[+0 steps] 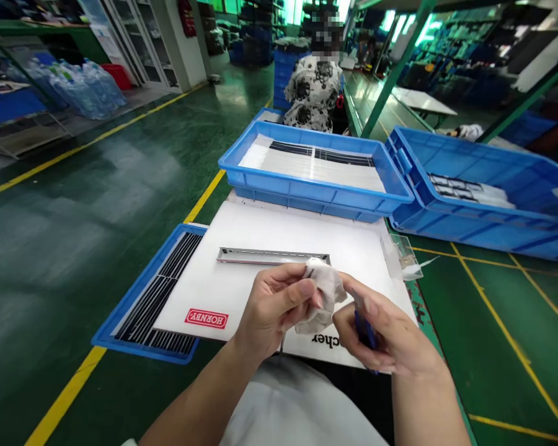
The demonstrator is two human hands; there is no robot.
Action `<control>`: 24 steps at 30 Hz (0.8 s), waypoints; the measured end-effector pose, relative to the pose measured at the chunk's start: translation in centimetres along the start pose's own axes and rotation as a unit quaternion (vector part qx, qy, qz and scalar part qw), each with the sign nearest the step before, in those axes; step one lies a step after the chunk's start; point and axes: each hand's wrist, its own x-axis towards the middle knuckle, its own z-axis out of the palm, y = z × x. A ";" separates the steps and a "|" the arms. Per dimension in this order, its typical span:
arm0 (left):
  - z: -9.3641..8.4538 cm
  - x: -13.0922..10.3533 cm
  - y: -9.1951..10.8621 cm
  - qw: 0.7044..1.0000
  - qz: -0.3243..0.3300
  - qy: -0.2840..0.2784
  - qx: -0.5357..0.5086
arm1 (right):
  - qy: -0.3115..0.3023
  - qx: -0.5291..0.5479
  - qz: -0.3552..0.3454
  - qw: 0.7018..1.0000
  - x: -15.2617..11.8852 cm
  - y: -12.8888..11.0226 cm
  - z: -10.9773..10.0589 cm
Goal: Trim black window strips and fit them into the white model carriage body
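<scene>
My left hand [274, 306] pinches a crumpled off-white cloth [324, 291] above the front of a white board [260, 229]. Close by on the right, my right hand [385, 328] is curled around a dark blue tool [366, 331], mostly hidden by the fingers; its index finger reaches to the cloth. Just beyond the hands, a long narrow grey part [272, 256] lies on the board, its right end near the cloth. Red HORNBY lettering [206, 319] shows upside down at the board's front left.
A blue bin [307, 192] with white sheets and dark strips stands behind the board. More blue bins [483, 217] are at right, beside a small clear box [407, 257]. A blue tray [144, 353] of dark strips sits low at left. A person [314, 93] is farther back.
</scene>
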 end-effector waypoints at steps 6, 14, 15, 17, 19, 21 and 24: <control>0.6 -0.8 -0.4 0.999 -0.022 -0.028 0.031 | 0.026 -0.014 0.004 1.000 0.7 0.2 0.6; 1.6 -1.4 -0.1 0.979 0.104 0.049 0.168 | 0.248 -0.137 -0.158 0.946 -0.5 -0.8 1.4; 1.7 -1.5 -0.1 0.971 0.125 0.046 0.197 | 0.266 -0.157 -0.169 0.936 -0.4 -1.0 1.8; 1.9 -1.8 -0.1 0.956 0.149 0.039 0.248 | 0.289 -0.186 -0.182 0.921 0.1 -1.3 2.6; 1.8 -2.1 0.0 0.950 0.144 0.033 0.276 | 0.301 -0.198 -0.186 0.914 0.7 -1.5 3.0; 1.7 -2.3 0.0 0.952 0.125 0.027 0.277 | 0.303 -0.198 -0.185 0.914 1.3 -1.5 3.0; 1.4 -2.3 0.1 0.972 0.087 0.013 0.217 | 0.292 -0.181 -0.178 0.922 1.8 -1.5 2.5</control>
